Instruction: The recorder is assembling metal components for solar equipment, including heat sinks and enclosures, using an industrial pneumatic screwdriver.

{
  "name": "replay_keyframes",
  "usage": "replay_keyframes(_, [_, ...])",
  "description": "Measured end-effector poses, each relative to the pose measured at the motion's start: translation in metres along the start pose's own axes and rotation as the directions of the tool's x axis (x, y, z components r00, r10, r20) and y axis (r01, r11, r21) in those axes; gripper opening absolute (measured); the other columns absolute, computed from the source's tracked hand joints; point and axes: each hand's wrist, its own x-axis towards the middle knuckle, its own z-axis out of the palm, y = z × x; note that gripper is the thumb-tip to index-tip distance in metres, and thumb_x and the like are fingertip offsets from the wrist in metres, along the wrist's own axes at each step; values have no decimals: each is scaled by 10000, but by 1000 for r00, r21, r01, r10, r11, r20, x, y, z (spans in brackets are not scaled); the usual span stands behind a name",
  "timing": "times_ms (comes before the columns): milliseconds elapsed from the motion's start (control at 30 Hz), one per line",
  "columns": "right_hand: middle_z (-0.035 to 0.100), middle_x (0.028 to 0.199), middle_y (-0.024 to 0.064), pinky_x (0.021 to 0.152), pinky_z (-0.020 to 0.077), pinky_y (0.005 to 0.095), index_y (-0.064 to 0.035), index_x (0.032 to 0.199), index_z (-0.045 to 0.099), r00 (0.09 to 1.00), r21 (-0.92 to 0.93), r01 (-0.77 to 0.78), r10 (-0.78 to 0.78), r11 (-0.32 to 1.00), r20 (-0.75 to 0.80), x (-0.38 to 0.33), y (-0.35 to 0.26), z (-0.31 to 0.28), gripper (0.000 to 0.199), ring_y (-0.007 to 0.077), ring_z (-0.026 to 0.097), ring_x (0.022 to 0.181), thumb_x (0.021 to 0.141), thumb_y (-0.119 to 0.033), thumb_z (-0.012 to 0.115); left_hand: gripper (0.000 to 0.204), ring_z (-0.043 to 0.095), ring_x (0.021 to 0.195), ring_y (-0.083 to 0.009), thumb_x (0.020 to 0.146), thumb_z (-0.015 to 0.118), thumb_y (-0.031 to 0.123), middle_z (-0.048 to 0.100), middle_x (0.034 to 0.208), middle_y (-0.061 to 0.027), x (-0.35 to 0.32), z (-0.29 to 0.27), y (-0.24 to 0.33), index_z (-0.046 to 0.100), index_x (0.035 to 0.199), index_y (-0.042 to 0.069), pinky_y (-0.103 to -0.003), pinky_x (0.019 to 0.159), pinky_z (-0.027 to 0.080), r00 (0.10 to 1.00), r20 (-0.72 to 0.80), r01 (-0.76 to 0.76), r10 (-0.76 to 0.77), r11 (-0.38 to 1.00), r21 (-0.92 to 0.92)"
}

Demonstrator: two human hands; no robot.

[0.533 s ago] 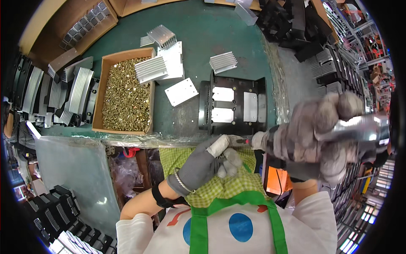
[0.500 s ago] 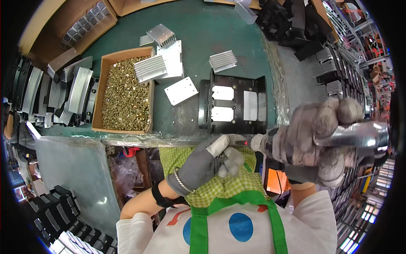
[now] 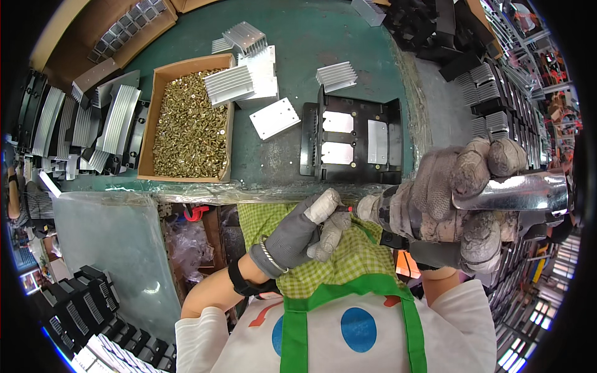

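Note:
My right hand point(image 3: 435, 193), in a worn grey glove, is wrapped round a power screwdriver point(image 3: 513, 193) with a shiny metal body, held sideways over the table's front edge. Its narrow end points left, toward my left hand point(image 3: 298, 230), also gloved. The left thumb and fingers are pinched together at the driver's red-marked tip; whatever they hold is too small to make out. Just beyond, on the table, lies a black metal frame point(image 3: 360, 140) with pale plates inside. To the left, a cardboard box point(image 3: 144, 143) holds many brass-coloured screws point(image 3: 189, 130).
Finned aluminium heat sinks point(image 3: 229, 85) and a flat drilled plate point(image 3: 274, 119) lie beside the screw box. Another heat sink point(image 3: 336, 76) sits behind the black frame. Black parts point(image 3: 416, 31) are heaped at the far right; finned assemblies point(image 3: 118, 118) stand at the left.
The table and its contents sit slightly higher and further right in view. My left hand has drawn slightly left, still pinched near the driver's tip. The right hand keeps its grip.

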Motion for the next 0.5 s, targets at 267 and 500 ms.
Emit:
replay_keyframes(267, [489, 1251, 206, 800, 459, 502, -74, 1394, 407, 987, 287, -110, 71, 952, 143, 8, 9, -11, 665, 300, 509, 938, 855, -212, 771, 602, 512, 485, -119, 986, 499, 593, 573, 640, -54, 1, 3, 4, 615, 992, 2, -244, 445, 388, 998, -57, -20, 28, 991, 130])
replay_keyframes(500, [499, 1294, 197, 923, 477, 455, -39, 1393, 413, 992, 57, -44, 50, 997, -114, 6, 38, -22, 635, 282, 535, 1094, 855, -128, 739, 516, 654, 995, -213, 1067, 420, 395, 615, 1115, -145, -16, 7, -1, 448, 1349, -36, -272, 727, 521, 987, -162, -17, 22, 999, 30])
